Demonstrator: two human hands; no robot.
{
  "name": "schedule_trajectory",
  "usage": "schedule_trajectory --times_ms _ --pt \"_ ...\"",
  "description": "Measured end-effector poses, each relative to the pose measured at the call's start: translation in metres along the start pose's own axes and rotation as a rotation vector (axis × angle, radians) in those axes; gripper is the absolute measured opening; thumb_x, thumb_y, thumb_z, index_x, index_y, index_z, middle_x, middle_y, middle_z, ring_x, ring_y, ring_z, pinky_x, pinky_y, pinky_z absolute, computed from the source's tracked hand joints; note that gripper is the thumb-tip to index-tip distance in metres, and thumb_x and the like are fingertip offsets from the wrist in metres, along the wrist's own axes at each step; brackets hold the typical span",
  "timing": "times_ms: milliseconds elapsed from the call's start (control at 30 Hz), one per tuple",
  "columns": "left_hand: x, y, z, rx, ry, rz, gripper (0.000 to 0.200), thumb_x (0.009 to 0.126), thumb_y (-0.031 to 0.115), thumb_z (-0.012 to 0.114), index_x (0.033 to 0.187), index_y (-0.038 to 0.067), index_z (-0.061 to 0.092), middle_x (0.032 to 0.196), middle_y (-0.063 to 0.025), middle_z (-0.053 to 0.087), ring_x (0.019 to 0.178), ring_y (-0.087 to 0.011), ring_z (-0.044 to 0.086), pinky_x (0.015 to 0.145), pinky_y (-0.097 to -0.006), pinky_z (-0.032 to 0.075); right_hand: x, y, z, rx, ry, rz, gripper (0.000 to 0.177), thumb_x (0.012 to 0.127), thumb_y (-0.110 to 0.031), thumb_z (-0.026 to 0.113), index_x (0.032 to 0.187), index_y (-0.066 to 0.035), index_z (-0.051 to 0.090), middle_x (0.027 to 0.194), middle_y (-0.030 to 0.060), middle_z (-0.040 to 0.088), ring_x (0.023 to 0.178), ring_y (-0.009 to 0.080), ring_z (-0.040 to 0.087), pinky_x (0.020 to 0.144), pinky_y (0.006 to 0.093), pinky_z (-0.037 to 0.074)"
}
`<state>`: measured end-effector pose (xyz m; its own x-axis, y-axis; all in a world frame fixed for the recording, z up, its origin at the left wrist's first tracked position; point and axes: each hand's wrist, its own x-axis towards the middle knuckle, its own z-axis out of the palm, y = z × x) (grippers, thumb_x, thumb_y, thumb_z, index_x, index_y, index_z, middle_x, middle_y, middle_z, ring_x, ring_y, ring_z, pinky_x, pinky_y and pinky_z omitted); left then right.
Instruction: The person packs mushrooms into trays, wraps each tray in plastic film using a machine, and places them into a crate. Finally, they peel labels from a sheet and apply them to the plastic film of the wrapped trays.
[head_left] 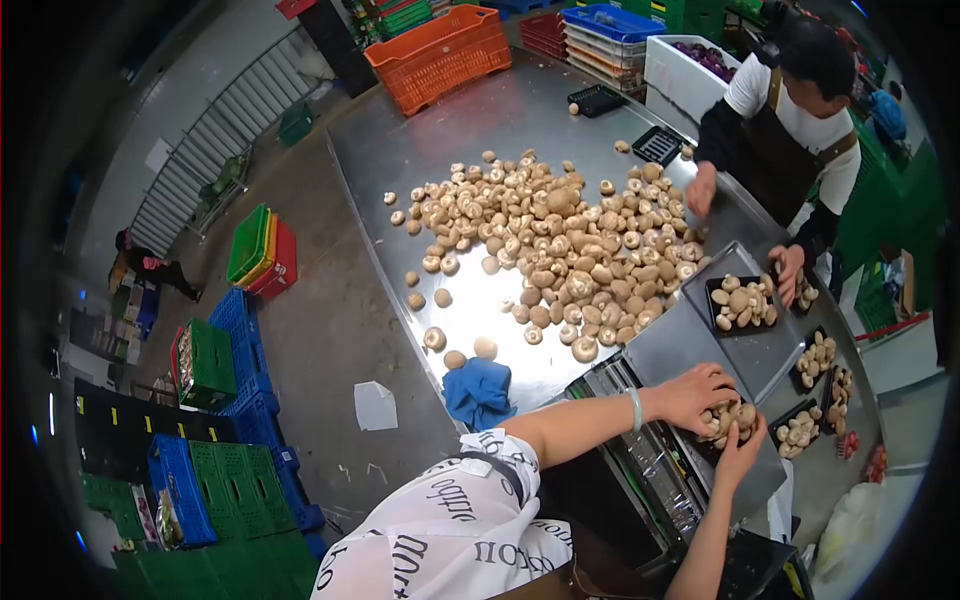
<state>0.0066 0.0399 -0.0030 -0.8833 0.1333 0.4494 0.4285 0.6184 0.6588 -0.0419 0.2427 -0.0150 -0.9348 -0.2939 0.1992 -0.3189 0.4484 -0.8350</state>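
Note:
A small black tray heaped with brown mushrooms is between my two hands at the near side of the steel table. My left hand, with a bracelet on its wrist, curves over the top and far side of the mushrooms. From the near side my right hand cups the tray, its fingers and thumb against the mushrooms. Most of the tray is hidden by my hands. Just beyond, a filled black tray of mushrooms sits on a grey metal tray.
A large mushroom pile spreads over the steel table. A co-worker stands across, one hand at a filled tray. More filled trays lie at right. A blue cloth, wrapping machine and orange crate are around.

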Motion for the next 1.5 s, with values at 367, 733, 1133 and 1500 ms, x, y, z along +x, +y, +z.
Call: schedule_trajectory --times_ms 367,733,1133,1500 --pt "-0.008 0.001 -0.007 -0.015 -0.042 -0.058 0.089 0.057 0.05 0.082 0.129 0.008 0.049 0.139 -0.0217 0.04 0.132 -0.0416 0.033 0.108 -0.0476 0.027 -0.014 -0.005 -0.016 0.085 0.067 0.058 0.051 0.086 -0.007 0.063 0.132 0.0 0.042 0.126 0.0189 0.052 0.117 0.0291 0.053 0.1 0.0364 0.041" --pt "-0.018 0.011 -0.012 0.036 -0.126 -0.208 0.102 0.056 0.035 0.087 0.137 0.0 0.036 0.14 -0.0187 0.038 0.129 -0.0368 0.037 0.108 -0.046 0.029 0.004 -0.054 -0.013 -0.487 -0.353 -0.338 0.051 0.078 -0.017 0.068 0.124 -0.009 0.05 0.126 0.0142 0.053 0.123 0.034 0.045 0.107 0.0452 0.033" --pt "-0.014 0.013 -0.012 0.05 -0.187 -0.174 0.101 0.054 0.031 0.088 0.137 0.003 0.038 0.14 -0.0185 0.038 0.129 -0.0363 0.037 0.107 -0.0469 0.029 -0.004 -0.05 -0.019 -0.394 -0.4 -0.32 0.054 0.073 -0.017 0.067 0.123 -0.007 0.052 0.126 0.0156 0.053 0.126 0.0321 0.043 0.107 0.0456 0.032" --pt "-0.009 0.017 0.012 -0.078 -0.063 -0.204 0.045 0.092 0.03 0.053 0.13 0.007 0.052 0.141 -0.0186 0.038 0.132 -0.0381 0.031 0.109 -0.0468 0.026 -0.023 0.003 -0.025 -0.036 0.1 0.067 0.043 0.091 -0.03 0.057 0.125 -0.003 0.052 0.124 0.0172 0.055 0.121 0.0342 0.049 0.1 0.0414 0.039"
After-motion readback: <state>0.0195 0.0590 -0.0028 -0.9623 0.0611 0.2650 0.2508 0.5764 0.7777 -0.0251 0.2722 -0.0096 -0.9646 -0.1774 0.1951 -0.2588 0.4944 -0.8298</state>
